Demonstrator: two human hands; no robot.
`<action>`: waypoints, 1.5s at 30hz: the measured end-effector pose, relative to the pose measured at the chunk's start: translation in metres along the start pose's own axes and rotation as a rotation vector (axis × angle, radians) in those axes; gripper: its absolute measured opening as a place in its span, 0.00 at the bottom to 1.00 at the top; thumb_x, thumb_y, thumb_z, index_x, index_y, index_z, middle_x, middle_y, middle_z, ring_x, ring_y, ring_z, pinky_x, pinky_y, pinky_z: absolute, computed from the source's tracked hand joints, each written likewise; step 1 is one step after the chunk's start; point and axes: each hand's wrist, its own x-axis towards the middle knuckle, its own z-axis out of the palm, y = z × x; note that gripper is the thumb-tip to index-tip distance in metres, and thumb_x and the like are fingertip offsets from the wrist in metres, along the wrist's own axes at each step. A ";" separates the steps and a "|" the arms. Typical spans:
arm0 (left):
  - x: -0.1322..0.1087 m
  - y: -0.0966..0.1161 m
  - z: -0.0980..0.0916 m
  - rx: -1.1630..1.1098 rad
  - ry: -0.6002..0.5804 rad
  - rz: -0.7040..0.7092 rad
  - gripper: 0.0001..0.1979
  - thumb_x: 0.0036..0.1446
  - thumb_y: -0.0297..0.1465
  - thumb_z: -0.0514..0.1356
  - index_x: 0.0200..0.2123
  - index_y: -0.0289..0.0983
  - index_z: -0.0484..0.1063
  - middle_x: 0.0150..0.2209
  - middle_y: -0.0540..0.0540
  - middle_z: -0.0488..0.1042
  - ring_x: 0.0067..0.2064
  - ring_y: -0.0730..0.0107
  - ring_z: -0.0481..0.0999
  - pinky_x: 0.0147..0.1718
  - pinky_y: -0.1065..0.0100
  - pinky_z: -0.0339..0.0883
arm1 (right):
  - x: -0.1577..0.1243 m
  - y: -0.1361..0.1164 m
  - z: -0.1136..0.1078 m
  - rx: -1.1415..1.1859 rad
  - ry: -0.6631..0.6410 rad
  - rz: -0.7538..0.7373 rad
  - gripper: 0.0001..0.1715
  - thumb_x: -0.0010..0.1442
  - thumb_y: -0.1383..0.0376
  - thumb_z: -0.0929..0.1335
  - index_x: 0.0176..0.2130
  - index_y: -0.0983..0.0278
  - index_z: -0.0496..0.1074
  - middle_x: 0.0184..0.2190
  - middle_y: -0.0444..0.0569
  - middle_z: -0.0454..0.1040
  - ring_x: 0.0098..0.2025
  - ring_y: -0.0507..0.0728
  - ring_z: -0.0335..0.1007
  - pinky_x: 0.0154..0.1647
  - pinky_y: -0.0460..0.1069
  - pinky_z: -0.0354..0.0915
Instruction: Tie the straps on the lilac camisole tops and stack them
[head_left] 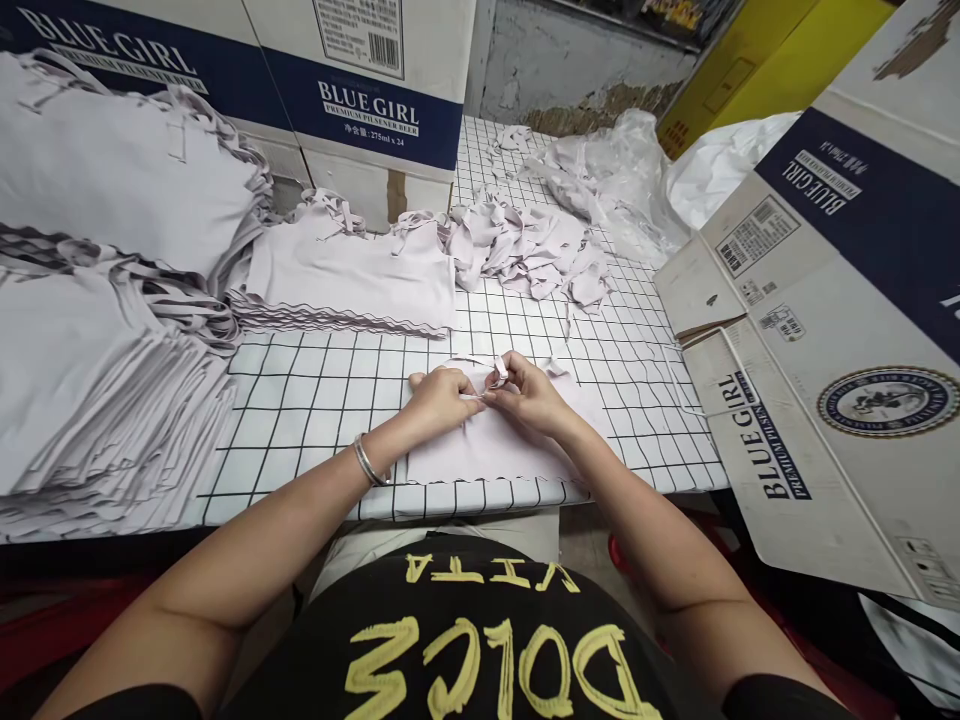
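A pale pink strappy garment (495,450) lies flat at the front of the grid-patterned table (322,400). Over its upper edge, my left hand (442,400) pinches the fabric with thumb and fingers together. Close against it, my right hand (527,395) is closed on a thin strip of the garment, its strap by the look of it. A small whitish band (500,372) shows at the right index finger. The fingertips of both hands nearly meet, and the exact spot between them is partly hidden.
Stacked garments (352,270) stand behind and to the left, with taller piles (97,370) farther left. Fabric scraps (525,245) and clear plastic (607,170) lie at the back. Beer cartons rise behind (390,75) and at right (817,330).
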 end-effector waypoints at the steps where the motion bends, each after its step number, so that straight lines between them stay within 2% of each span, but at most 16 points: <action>1: 0.000 0.000 0.000 0.013 -0.001 0.001 0.10 0.51 0.39 0.63 0.27 0.38 0.76 0.32 0.49 0.78 0.40 0.62 0.73 0.50 0.54 0.51 | 0.001 -0.001 -0.002 -0.058 -0.007 -0.009 0.16 0.49 0.66 0.73 0.32 0.61 0.61 0.31 0.41 0.67 0.35 0.51 0.65 0.38 0.48 0.63; 4: -0.009 0.000 0.003 0.201 0.083 0.106 0.08 0.56 0.35 0.61 0.30 0.37 0.75 0.36 0.45 0.77 0.45 0.58 0.71 0.50 0.51 0.52 | 0.002 -0.002 -0.006 -0.144 -0.076 0.018 0.11 0.49 0.68 0.72 0.31 0.63 0.66 0.28 0.41 0.66 0.32 0.51 0.63 0.37 0.48 0.61; 8: -0.041 -0.007 0.016 0.533 0.252 0.413 0.13 0.60 0.30 0.58 0.48 0.35 0.70 0.51 0.39 0.72 0.54 0.54 0.66 0.58 0.47 0.46 | 0.010 -0.007 -0.008 0.182 -0.096 0.172 0.09 0.48 0.69 0.72 0.32 0.65 0.70 0.33 0.44 0.73 0.36 0.51 0.68 0.42 0.48 0.64; 11: -0.066 -0.022 0.028 0.616 0.161 0.543 0.21 0.63 0.36 0.56 0.58 0.38 0.63 0.64 0.41 0.60 0.64 0.51 0.57 0.63 0.45 0.40 | 0.029 -0.018 -0.011 0.491 -0.062 0.330 0.11 0.50 0.71 0.71 0.37 0.65 0.72 0.37 0.48 0.77 0.41 0.53 0.72 0.47 0.49 0.66; 14: -0.077 -0.037 0.034 0.647 0.092 0.497 0.29 0.64 0.42 0.53 0.65 0.40 0.53 0.69 0.42 0.47 0.68 0.48 0.47 0.63 0.44 0.40 | 0.061 -0.033 -0.015 0.613 -0.023 0.407 0.08 0.57 0.70 0.68 0.39 0.66 0.72 0.35 0.50 0.78 0.39 0.54 0.73 0.45 0.50 0.68; 18: -0.080 -0.044 0.032 0.630 0.105 0.458 0.39 0.62 0.51 0.50 0.69 0.38 0.42 0.70 0.36 0.37 0.69 0.48 0.42 0.64 0.47 0.42 | 0.102 -0.043 -0.011 0.490 0.003 0.484 0.06 0.60 0.70 0.66 0.37 0.67 0.73 0.31 0.48 0.78 0.33 0.51 0.73 0.38 0.47 0.69; 23: -0.087 -0.048 0.022 0.653 0.128 0.348 0.39 0.62 0.53 0.47 0.69 0.39 0.44 0.69 0.37 0.45 0.69 0.46 0.43 0.63 0.40 0.39 | 0.124 -0.037 -0.001 -0.017 0.057 0.432 0.06 0.58 0.64 0.69 0.32 0.66 0.73 0.30 0.48 0.76 0.24 0.49 0.64 0.25 0.46 0.60; 27: -0.097 -0.061 0.007 0.698 0.156 0.239 0.37 0.62 0.52 0.47 0.68 0.38 0.49 0.69 0.37 0.46 0.69 0.44 0.45 0.61 0.36 0.38 | 0.097 -0.032 -0.011 -0.683 0.221 0.101 0.15 0.56 0.56 0.70 0.25 0.63 0.70 0.26 0.48 0.73 0.29 0.55 0.64 0.30 0.49 0.58; 30: -0.107 -0.076 -0.007 0.710 0.117 0.348 0.34 0.62 0.51 0.48 0.68 0.46 0.49 0.68 0.43 0.49 0.69 0.48 0.46 0.63 0.38 0.34 | 0.042 -0.018 -0.036 -0.806 0.302 -0.161 0.16 0.60 0.54 0.66 0.28 0.61 0.70 0.28 0.47 0.73 0.33 0.56 0.66 0.35 0.50 0.59; 32: -0.111 -0.082 -0.014 0.713 0.087 0.421 0.33 0.62 0.51 0.48 0.67 0.48 0.49 0.67 0.45 0.53 0.68 0.50 0.48 0.63 0.39 0.33 | 0.003 -0.004 -0.062 -0.808 0.309 -0.143 0.15 0.60 0.54 0.66 0.29 0.61 0.71 0.29 0.47 0.74 0.34 0.57 0.67 0.37 0.50 0.60; 35: -0.101 -0.066 -0.016 0.691 0.122 0.443 0.33 0.64 0.50 0.46 0.68 0.44 0.49 0.67 0.42 0.53 0.68 0.48 0.49 0.62 0.37 0.32 | -0.034 0.015 -0.108 -0.736 0.571 0.111 0.15 0.57 0.53 0.66 0.30 0.62 0.71 0.28 0.48 0.74 0.32 0.57 0.67 0.34 0.50 0.60; 37: -0.084 -0.036 -0.006 0.635 0.036 0.564 0.33 0.65 0.49 0.44 0.68 0.42 0.46 0.68 0.42 0.50 0.69 0.52 0.47 0.64 0.41 0.34 | -0.036 0.019 -0.132 -0.682 0.782 0.265 0.19 0.56 0.50 0.66 0.28 0.63 0.69 0.26 0.48 0.73 0.29 0.56 0.66 0.31 0.49 0.60; 38: -0.073 -0.018 0.003 0.597 -0.046 0.659 0.33 0.65 0.49 0.44 0.68 0.41 0.46 0.68 0.43 0.48 0.69 0.54 0.46 0.65 0.44 0.35 | -0.030 0.018 -0.140 -0.674 0.810 0.318 0.22 0.55 0.48 0.66 0.27 0.63 0.69 0.25 0.48 0.73 0.28 0.55 0.66 0.29 0.48 0.59; 40: -0.050 0.017 0.027 0.519 -0.229 0.835 0.34 0.64 0.51 0.42 0.68 0.42 0.46 0.69 0.44 0.46 0.70 0.56 0.44 0.65 0.46 0.33 | -0.011 0.012 -0.143 -0.679 0.682 0.400 0.25 0.51 0.45 0.68 0.23 0.64 0.69 0.21 0.48 0.71 0.25 0.54 0.65 0.27 0.48 0.57; 42: -0.030 0.041 0.055 0.474 -0.389 0.920 0.36 0.63 0.53 0.42 0.68 0.42 0.47 0.69 0.44 0.45 0.70 0.54 0.42 0.65 0.43 0.31 | 0.013 0.004 -0.135 -0.637 0.436 0.458 0.25 0.44 0.46 0.74 0.21 0.65 0.69 0.18 0.48 0.70 0.22 0.53 0.63 0.23 0.48 0.55; 45: -0.010 0.051 0.085 0.463 -0.517 0.938 0.38 0.61 0.56 0.41 0.68 0.41 0.47 0.69 0.43 0.45 0.70 0.52 0.40 0.64 0.39 0.28 | 0.035 -0.005 -0.120 -0.482 0.219 0.449 0.22 0.39 0.52 0.77 0.20 0.65 0.69 0.19 0.49 0.72 0.20 0.51 0.61 0.20 0.47 0.55</action>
